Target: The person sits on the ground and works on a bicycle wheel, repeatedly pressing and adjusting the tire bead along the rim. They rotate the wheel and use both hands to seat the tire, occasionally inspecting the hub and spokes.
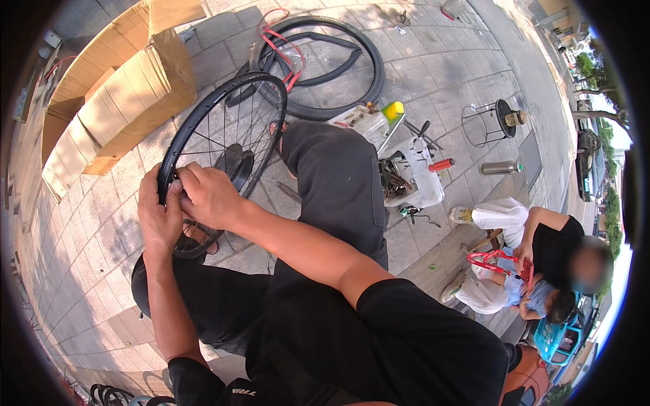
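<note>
A black bicycle wheel (185, 134) with thin spokes stands tilted between my legs, its rim bare of a tire along the upper part. My left hand (160, 211) is wrapped round the near left side of the rim, thumb on top. Close against it, my right hand (211, 196) has its fingers bent and pressed to the same stretch of rim. Whether something small sits between the fingers there is hidden. Past the wheel, a black tire (376, 62) lies flat on the paving, with a black inner tube (325, 80) inside its ring.
A large open cardboard box (118, 118) stands at left. A red hose (272, 32) crosses the tire. White tool trays (430, 183) hold loose tools beside my right knee. Farther right are a metal bottle (500, 167), a small stool (502, 118) and a seated person (555, 233) with a child.
</note>
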The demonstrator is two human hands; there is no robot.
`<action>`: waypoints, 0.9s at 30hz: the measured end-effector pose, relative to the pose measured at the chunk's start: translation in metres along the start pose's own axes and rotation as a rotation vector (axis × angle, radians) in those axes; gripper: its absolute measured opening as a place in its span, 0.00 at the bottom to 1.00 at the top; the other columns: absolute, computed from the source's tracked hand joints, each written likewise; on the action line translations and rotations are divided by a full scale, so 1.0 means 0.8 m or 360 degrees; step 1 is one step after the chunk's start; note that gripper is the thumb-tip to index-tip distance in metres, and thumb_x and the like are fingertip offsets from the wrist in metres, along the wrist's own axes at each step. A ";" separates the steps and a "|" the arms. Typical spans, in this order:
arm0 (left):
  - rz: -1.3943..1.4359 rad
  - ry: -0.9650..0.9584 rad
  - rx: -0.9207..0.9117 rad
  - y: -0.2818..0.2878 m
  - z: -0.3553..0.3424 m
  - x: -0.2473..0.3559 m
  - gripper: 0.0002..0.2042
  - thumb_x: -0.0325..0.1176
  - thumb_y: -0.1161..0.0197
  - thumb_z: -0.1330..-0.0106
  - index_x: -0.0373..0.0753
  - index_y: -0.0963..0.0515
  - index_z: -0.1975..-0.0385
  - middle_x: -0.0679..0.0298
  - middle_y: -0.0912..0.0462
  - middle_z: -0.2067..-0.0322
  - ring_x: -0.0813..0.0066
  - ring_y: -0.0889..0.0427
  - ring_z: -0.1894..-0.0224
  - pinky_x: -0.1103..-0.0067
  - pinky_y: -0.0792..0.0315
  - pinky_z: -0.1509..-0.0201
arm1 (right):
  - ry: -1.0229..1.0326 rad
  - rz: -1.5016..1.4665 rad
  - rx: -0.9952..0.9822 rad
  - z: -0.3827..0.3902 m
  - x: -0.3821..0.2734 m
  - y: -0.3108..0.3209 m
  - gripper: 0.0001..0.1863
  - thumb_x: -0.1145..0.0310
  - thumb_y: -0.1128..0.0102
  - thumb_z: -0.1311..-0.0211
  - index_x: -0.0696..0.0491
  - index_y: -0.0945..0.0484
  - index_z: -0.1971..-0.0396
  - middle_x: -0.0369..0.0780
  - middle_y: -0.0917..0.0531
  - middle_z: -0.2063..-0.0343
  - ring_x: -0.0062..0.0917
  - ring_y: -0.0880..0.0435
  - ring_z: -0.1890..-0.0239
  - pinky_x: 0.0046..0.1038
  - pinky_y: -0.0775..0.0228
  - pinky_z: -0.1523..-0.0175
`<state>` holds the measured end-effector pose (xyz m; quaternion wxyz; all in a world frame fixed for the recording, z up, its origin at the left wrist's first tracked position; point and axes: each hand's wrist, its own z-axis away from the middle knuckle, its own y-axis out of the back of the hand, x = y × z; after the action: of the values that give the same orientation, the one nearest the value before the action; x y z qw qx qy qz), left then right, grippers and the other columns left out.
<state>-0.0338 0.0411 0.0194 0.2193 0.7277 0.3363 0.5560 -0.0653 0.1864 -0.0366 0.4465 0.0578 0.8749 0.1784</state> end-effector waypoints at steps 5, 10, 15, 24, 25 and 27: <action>-0.0088 -0.0088 0.0029 0.001 -0.007 0.006 0.15 0.27 0.33 0.29 0.31 0.23 0.46 0.49 0.20 0.62 0.53 0.19 0.60 0.66 0.24 0.52 | -0.0037 -0.0014 -0.0211 -0.007 0.010 0.005 0.20 0.69 0.32 0.45 0.64 0.24 0.55 0.52 0.18 0.64 0.51 0.15 0.65 0.46 0.20 0.60; -0.0115 -0.0065 0.0010 0.007 -0.005 0.005 0.13 0.31 0.28 0.31 0.31 0.21 0.54 0.52 0.24 0.67 0.51 0.22 0.65 0.64 0.27 0.58 | -0.0010 -0.0240 -0.0446 -0.027 0.023 0.012 0.14 0.69 0.38 0.43 0.63 0.22 0.61 0.54 0.17 0.65 0.54 0.15 0.62 0.48 0.21 0.55; -0.0322 -0.0191 0.0194 0.004 -0.005 0.003 0.13 0.36 0.26 0.33 0.32 0.20 0.61 0.52 0.23 0.70 0.48 0.22 0.66 0.61 0.28 0.59 | -0.0350 -0.0352 -0.1017 -0.069 0.015 0.042 0.11 0.69 0.41 0.40 0.61 0.18 0.63 0.56 0.14 0.62 0.55 0.15 0.55 0.46 0.22 0.52; -0.0425 -0.0149 0.0175 0.004 -0.001 -0.002 0.15 0.37 0.27 0.32 0.31 0.23 0.64 0.46 0.22 0.69 0.40 0.22 0.66 0.56 0.29 0.61 | -0.0765 -0.1723 -0.0701 -0.010 0.048 0.001 0.15 0.66 0.46 0.23 0.61 0.16 0.51 0.38 0.13 0.57 0.20 0.17 0.55 0.28 0.24 0.44; -0.0431 -0.0096 0.0145 0.008 -0.013 0.004 0.16 0.38 0.28 0.31 0.31 0.25 0.64 0.45 0.23 0.70 0.39 0.23 0.66 0.55 0.29 0.62 | -0.0639 -0.1670 -0.0621 -0.019 0.043 0.002 0.16 0.65 0.48 0.21 0.61 0.16 0.53 0.37 0.14 0.60 0.20 0.18 0.60 0.28 0.23 0.48; -0.0462 -0.0125 0.0040 0.012 0.000 0.015 0.14 0.36 0.35 0.28 0.30 0.29 0.67 0.43 0.26 0.71 0.36 0.25 0.68 0.54 0.30 0.63 | -0.0885 -0.1802 -0.0483 0.017 0.048 -0.025 0.21 0.57 0.49 0.17 0.60 0.17 0.51 0.35 0.16 0.61 0.19 0.19 0.60 0.25 0.24 0.50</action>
<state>-0.0297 0.0432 0.0342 0.3014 0.6953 0.4361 0.4854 -0.0759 0.1812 -0.0802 0.6845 -0.4323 0.5868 0.0155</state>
